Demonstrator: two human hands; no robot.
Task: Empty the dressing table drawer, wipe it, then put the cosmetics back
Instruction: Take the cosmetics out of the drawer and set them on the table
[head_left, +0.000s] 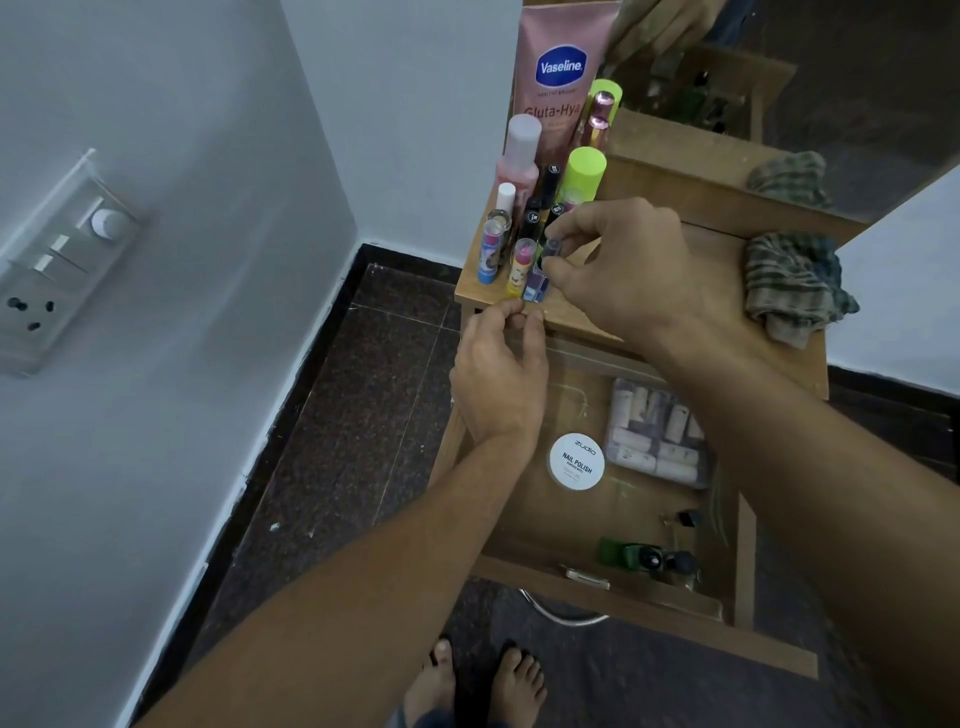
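We are midway through emptying: right hand (623, 265) pinching a blue bottle (535, 288) onto the far-left tabletop (576, 312), left hand (498, 374) curled, grip unclear, near drawer (748, 561) holding several cosmetics (576, 461), wiping not yet begun.

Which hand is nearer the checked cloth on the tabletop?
Right. The right hand is left of the checked cloth; the left hand is farther left, at the tabletop edge.

Right hand (618, 260) pinches blue lip balm stick (535, 288), upright at dressing table (717, 270) corner; left hand (498, 374) touches its edge; drawer (748, 571) open.
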